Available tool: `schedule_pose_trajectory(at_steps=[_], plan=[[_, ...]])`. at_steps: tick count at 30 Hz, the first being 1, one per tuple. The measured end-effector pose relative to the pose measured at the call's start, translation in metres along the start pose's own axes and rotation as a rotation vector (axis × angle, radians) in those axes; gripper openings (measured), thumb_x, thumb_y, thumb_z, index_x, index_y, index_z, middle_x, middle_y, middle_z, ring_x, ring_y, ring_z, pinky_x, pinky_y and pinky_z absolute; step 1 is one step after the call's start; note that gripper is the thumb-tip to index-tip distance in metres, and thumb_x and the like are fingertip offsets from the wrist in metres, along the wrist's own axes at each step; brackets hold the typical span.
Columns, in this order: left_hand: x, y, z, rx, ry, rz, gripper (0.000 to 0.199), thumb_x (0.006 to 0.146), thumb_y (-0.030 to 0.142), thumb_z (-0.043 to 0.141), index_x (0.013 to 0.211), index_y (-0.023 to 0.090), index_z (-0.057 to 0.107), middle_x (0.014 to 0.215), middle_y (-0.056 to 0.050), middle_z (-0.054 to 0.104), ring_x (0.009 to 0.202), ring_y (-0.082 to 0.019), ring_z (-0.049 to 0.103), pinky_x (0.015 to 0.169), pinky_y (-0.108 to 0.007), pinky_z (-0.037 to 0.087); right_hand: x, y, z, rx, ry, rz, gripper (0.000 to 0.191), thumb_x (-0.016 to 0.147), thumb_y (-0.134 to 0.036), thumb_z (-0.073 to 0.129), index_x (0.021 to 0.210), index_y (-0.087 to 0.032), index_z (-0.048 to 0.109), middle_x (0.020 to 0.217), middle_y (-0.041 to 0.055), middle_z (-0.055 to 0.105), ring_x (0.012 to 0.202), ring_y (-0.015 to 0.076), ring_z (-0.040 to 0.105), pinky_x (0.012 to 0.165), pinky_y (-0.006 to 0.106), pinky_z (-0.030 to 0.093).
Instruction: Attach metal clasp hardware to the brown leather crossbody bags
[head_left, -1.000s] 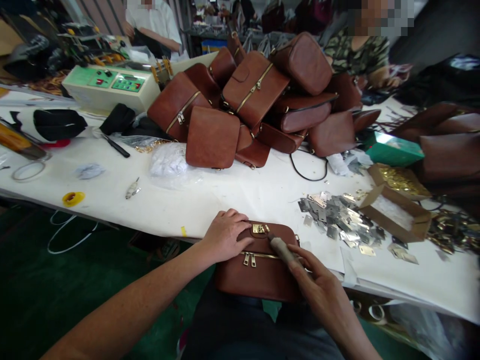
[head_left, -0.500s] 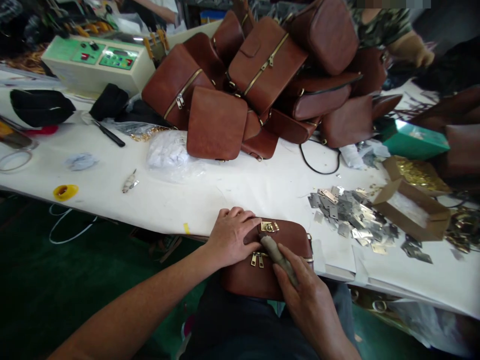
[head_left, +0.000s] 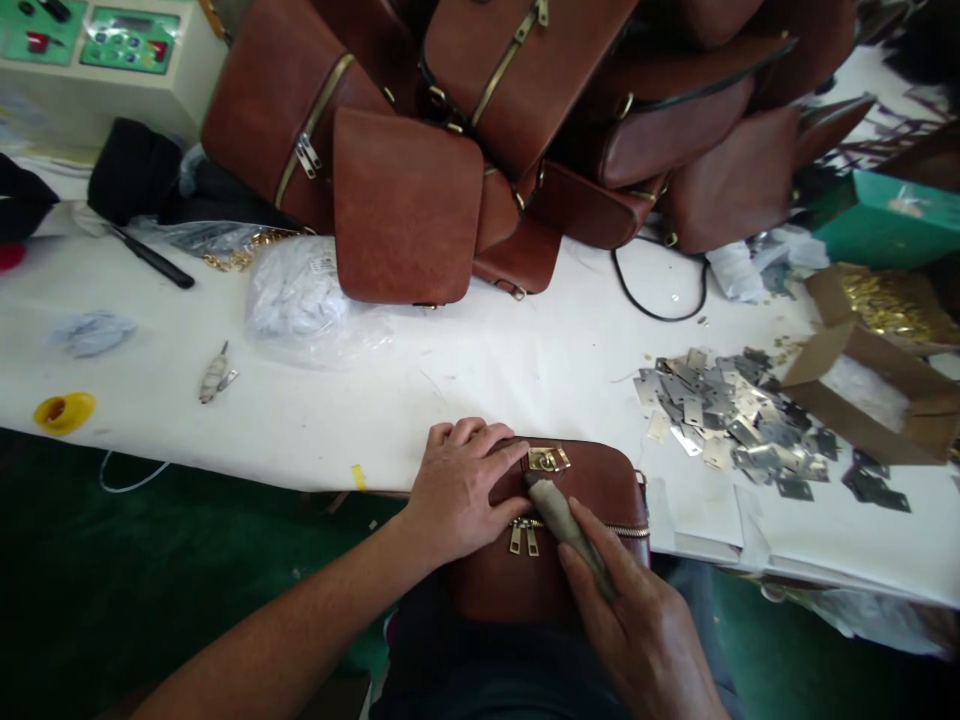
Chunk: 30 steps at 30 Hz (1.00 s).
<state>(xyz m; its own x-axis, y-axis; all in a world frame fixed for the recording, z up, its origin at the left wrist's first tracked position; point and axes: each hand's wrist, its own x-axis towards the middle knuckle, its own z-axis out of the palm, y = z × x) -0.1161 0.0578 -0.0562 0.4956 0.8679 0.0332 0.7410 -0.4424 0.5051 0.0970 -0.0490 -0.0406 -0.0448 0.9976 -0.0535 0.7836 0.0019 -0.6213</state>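
A brown leather bag (head_left: 600,475) lies over my lap against the table edge, with a gold clasp plate (head_left: 549,459) on it and a brass zipper with two pulls (head_left: 523,538) below. My left hand (head_left: 466,490) grips the bag's upper left side, thumb on the front and fingers over the top edge, close beside the clasp. My right hand (head_left: 637,600) is closed around a thick grey wrapped handle (head_left: 566,520). The handle's far end points at the leather just below the clasp; whatever tip it has is hidden.
Brown bags (head_left: 409,205) are heaped at the back. Loose metal plates (head_left: 739,415) lie to the right by an open cardboard box (head_left: 874,395). Leftward are a plastic bag (head_left: 296,295), a small wrapped tool (head_left: 214,375), a yellow tape roll (head_left: 64,412) and a black-handled knife (head_left: 157,260).
The view has shifted closer and downward, so the table things appear larger. Both hands keep nearly the same hold on the bag and the grey handle.
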Motion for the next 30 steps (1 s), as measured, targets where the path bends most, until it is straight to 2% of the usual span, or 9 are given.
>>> schedule_pose_trajectory(at_steps=[6, 14, 30], plan=[[0.008, -0.002, -0.003, 0.032, -0.053, 0.032, 0.06, 0.083, 0.054, 0.078, 0.136, 0.029, 0.063, 0.139, -0.005, 0.065, 0.123, -0.032, 0.052, 0.095, -0.053, 0.037, -0.003, 0.002, 0.005, -0.009, 0.022, -0.004, 0.054, 0.103, -0.032, 0.057, 0.156, -0.03, 0.048, 0.139, 0.0064, 0.07, 0.115, 0.0273, 0.075, 0.094, 0.038, 0.067], [0.015, -0.005, -0.003, 0.031, -0.085, 0.039, 0.069, 0.082, 0.056, 0.079, 0.141, 0.026, 0.06, 0.14, -0.006, 0.063, 0.124, -0.032, 0.051, 0.096, -0.051, 0.039, -0.001, 0.007, 0.008, 0.012, 0.07, -0.026, 0.051, 0.103, -0.026, 0.06, 0.153, -0.027, 0.052, 0.134, 0.006, 0.074, 0.106, 0.0235, 0.079, 0.085, 0.03, 0.068], [0.022, -0.006, 0.001, 0.01, -0.11, 0.042, 0.068, 0.08, 0.054, 0.081, 0.139, 0.025, 0.062, 0.138, -0.006, 0.063, 0.122, -0.032, 0.05, 0.096, -0.051, 0.041, 0.003, 0.009, 0.015, 0.086, 0.027, 0.001, 0.059, 0.104, -0.023, 0.057, 0.16, -0.029, 0.042, 0.142, 0.0041, 0.068, 0.12, 0.0229, 0.073, 0.096, 0.031, 0.064]])
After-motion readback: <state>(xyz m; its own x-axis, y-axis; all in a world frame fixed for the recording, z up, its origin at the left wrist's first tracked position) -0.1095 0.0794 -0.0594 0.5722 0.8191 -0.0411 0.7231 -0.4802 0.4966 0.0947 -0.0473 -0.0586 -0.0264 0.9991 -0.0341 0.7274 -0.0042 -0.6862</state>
